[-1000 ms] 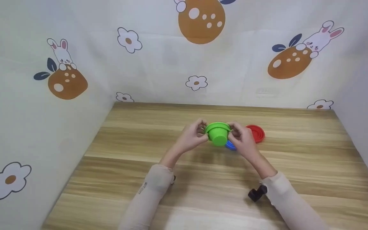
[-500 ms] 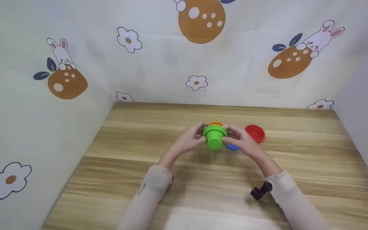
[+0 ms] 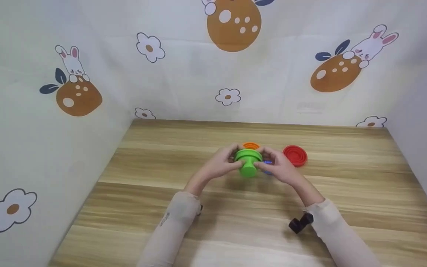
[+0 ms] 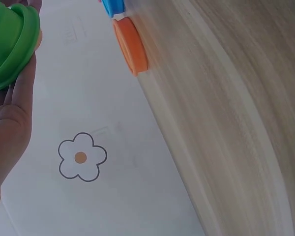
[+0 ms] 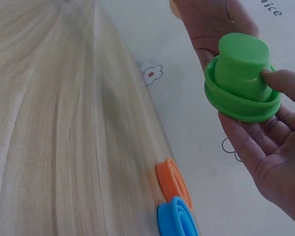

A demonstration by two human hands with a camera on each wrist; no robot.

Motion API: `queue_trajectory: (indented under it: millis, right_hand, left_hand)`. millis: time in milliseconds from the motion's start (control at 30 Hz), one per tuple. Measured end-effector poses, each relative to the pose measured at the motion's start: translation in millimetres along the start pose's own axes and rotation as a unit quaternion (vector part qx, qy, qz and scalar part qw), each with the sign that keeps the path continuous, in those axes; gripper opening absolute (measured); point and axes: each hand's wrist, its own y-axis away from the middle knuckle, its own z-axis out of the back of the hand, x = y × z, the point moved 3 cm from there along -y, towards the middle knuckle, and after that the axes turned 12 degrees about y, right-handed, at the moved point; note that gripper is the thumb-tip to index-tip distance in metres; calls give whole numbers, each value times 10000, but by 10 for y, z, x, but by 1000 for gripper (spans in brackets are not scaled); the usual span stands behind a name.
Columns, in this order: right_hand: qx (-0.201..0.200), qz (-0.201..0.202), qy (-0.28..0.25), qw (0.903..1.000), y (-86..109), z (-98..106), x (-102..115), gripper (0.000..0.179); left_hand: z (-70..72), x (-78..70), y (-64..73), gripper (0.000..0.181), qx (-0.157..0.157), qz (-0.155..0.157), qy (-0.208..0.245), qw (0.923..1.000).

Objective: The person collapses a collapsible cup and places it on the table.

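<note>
A green collapsible cup [image 3: 248,163], partly folded so its base stands out from a wide rim, is held above the table between both hands. My left hand [image 3: 222,160] grips its left side, thumb by the base and fingers behind the rim. On the other side my right hand [image 3: 280,165] holds it the same way, and in the right wrist view its thumb presses the cup's side [image 5: 243,73]. Just behind the cup lies an orange ringed disc [image 3: 251,145]. A blue one [image 3: 268,167] is partly hidden behind my right hand.
To the right of my right hand a red ringed disc [image 3: 295,155] lies flat on the wooden table [image 3: 235,230]. White printed cloth [image 3: 184,78] walls the table at the back and sides. A black wrist device [image 3: 300,223] hangs under the right sleeve.
The green cup has come slightly nearer and lower, its side now squeezed inward by the thumbs. The orange disc has come into view behind it.
</note>
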Motion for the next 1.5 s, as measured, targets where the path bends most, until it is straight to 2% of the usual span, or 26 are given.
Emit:
queue_trajectory:
  millis: [200, 333, 500, 700, 867, 1100, 1233, 1333, 1500]
  right_hand:
    - [-299, 25, 131, 9995, -19, -25, -5, 25]
    - [-405, 184, 100, 9990, -7, -12, -18, 27]
    - [-231, 486, -459, 9975, 27, 26, -68, 36]
    - [86, 760, -1082, 9912, 51, 53, -102, 42]
    - [-207, 672, -796, 9943, 37, 59, -88, 39]
    - [-681, 773, -466, 9936, 27, 51, -61, 32]
    - [-756, 832, -514, 9923, 24, 48, -65, 32]
    - [-679, 908, -636, 9915, 32, 52, -80, 34]
    - [-285, 1069, -851, 9902, 56, 45, -81, 46]
  left_hand:
    - [-18, -7, -14, 23, -157, 2, -246, 9996]
    - [-31, -26, -14, 22, -240, -18, -378, 9990]
    - [-36, -41, -15, 22, -284, -80, -360, 9989]
    - [-60, -67, -24, 20, -317, -183, -511, 9980]
    - [-73, -65, -37, 20, -395, -77, -393, 9984]
    - [-83, -81, -17, 35, -199, -328, -109, 9992]
    - [-84, -80, -11, 37, -195, -311, 10, 9993]
    - [-86, -70, -21, 37, -228, -293, -33, 9993]
    - [-86, -69, -38, 34, -314, -259, -95, 9991]
